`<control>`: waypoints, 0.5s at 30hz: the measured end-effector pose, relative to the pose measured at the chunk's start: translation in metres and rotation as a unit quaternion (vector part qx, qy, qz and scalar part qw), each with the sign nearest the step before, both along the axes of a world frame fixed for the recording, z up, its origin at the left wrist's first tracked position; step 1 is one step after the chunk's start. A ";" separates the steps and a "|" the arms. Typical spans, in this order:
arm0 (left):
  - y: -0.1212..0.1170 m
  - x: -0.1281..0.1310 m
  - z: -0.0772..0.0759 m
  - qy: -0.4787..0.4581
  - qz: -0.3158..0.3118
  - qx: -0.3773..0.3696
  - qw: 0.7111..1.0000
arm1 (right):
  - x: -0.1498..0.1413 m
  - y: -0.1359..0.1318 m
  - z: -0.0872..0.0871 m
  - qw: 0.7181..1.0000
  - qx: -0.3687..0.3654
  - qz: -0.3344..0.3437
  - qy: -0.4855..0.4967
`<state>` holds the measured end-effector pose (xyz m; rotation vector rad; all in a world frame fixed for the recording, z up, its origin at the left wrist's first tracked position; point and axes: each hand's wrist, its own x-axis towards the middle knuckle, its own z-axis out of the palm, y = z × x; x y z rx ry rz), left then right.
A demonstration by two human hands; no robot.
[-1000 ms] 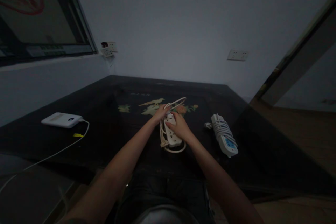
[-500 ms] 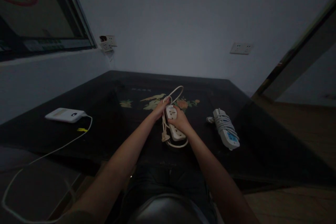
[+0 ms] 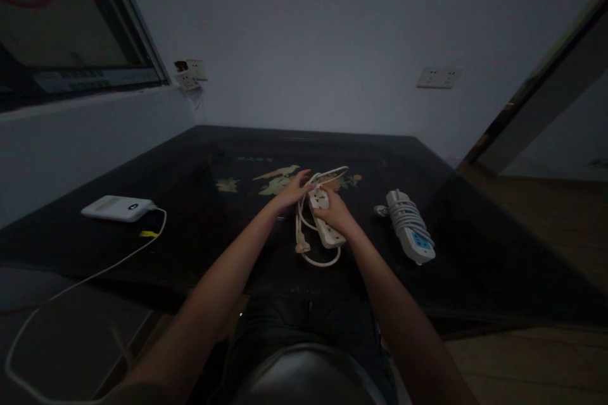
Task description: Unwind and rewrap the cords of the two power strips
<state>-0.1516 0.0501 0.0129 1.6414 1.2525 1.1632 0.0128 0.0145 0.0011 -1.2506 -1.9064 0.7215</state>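
Note:
A white power strip [image 3: 331, 235] lies on the dark table, tilted with its far end to the left. My right hand [image 3: 335, 210] grips it across the middle, thumb on the socket face. At its far end is my left hand [image 3: 294, 190], fingers partly spread beside the cream cord [image 3: 332, 172], the thumb touching the cord or the strip's end. The cord loops beyond the strip and runs down its left side. Its plug [image 3: 302, 243] rests left of the strip's near end. What the left fingertips hold is too small to make out.
To the right, a second power strip [image 3: 412, 228] has its grey cord wound around it. A white power bank [image 3: 118, 208] with a trailing white cable [image 3: 114, 264] and a yellow tag [image 3: 149, 234] lies left on the table [image 3: 199, 158]. Wall sockets [image 3: 437, 77] are behind.
The power strip has shifted slightly right with my right hand. My left hand has loosened, its fingers spreading from the cord, and the upright loop has dropped lower to the right.

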 end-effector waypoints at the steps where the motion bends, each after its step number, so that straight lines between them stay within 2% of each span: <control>1: -0.004 -0.005 0.004 0.004 0.007 0.013 1.000 | 0.001 -0.001 0.000 1.000 0.001 0.000 -0.010; 4: -0.025 -0.023 0.014 0.038 -0.008 0.079 0.996 | 0.000 -0.004 0.003 0.999 -0.007 -0.010 -0.051; 8: -0.069 -0.038 0.024 0.131 -0.113 0.084 0.981 | -0.003 -0.009 0.007 0.992 -0.010 -0.014 -0.123; 10: -0.091 -0.039 0.027 0.170 -0.185 0.098 0.963 | -0.004 -0.009 0.007 0.986 -0.001 -0.016 -0.164; 12: -0.109 -0.036 0.028 0.206 -0.279 0.114 0.931 | -0.003 -0.009 0.007 0.979 0.009 -0.020 -0.200; 14: -0.118 -0.033 0.024 0.234 -0.332 0.126 0.905 | -0.003 -0.009 0.007 0.975 0.022 -0.023 -0.221; 15: -0.119 -0.032 0.022 0.245 -0.339 0.130 0.899 | -0.003 -0.010 0.007 0.973 0.034 -0.022 -0.227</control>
